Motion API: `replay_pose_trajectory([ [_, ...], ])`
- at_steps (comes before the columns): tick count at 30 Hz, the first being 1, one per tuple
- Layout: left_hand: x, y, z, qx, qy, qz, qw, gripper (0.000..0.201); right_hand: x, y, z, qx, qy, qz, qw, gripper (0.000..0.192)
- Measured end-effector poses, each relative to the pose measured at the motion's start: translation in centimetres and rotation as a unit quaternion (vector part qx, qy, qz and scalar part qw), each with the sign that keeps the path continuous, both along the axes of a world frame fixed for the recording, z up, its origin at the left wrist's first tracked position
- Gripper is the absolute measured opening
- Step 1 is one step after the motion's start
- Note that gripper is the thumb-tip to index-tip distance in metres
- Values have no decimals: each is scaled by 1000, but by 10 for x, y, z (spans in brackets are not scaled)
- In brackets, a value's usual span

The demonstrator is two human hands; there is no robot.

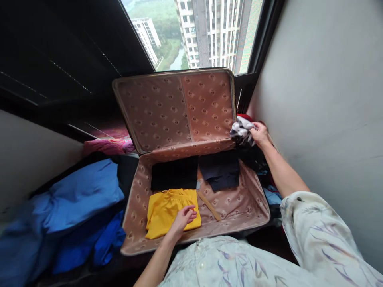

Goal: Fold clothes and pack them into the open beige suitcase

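An open suitcase (239, 209) with a pink patterned lining lies before me, its lid (161, 107) leaning back. Inside are a folded yellow garment (163, 213) at the front left, a folded black garment (175, 173) behind it and a folded dark navy garment (220, 171) at the back right. My left hand (184, 218) hovers over the yellow garment, fingers loosely curled and apart, with nothing in them. At the suitcase's back right corner my right hand (261, 134) grips a crumpled grey-and-white patterned cloth (242, 128). The cloth's exact kind does not show.
A tan strap (209, 205) lies on the suitcase floor. Blue clothes (80, 195) are heaped on the left, with pink fabric (109, 143) behind them. More clothes (272, 195) lie along the right side. A white wall (326, 99) stands close on the right; a window (194, 36) is behind the lid.
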State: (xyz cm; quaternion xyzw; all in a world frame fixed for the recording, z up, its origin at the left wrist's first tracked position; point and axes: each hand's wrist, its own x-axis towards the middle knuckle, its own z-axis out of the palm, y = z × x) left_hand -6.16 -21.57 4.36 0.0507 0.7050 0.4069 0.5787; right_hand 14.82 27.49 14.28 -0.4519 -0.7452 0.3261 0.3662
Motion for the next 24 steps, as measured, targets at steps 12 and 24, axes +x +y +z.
replay_pose_trajectory([
  [12,-15,63,133,302,242,-64,920,94,-28,-162,122,-24,301,146,942,34],
  [24,12,58,111,218,7,113,969,70,-76,-268,30,-20,-10,404,914,95],
])
